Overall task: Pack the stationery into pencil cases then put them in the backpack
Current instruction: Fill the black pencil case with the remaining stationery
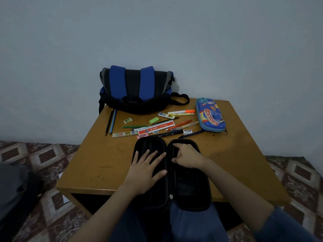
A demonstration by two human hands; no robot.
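Fingers [152,157] of the left hand [145,169] lay straight and spread, pressing flat on the left half of the black pencil case [191,189]. The right hand [189,158] rested on the other half with its knuckles bent and the index tip against the lining near the far end. Whether it pinched a flap there or only pressed could not be told. Neither hand held any stationery.

The case lay open like a book on the near part of the table [97,165], and its near end hung past the table edge over the person's lap. That overhang looked like the main risk: if both hands lifted to fetch pens, the case could tip and slide off. The halves might also spring partly shut once the pressure went.

Just beyond the far rim lay the loose pile, with a black pen [164,135] and a pink eraser [143,136] nearest, and a red ruler [156,128] crossing other pens. Round pens could roll when one was drawn out, and the ruler looked long for the case. Two pencils [110,122] lay apart to the left. A blue pencil case [210,116] sat zipped at the right. The backpack [136,86] leaned against the wall behind, and whether its opening was unzipped could not be seen.
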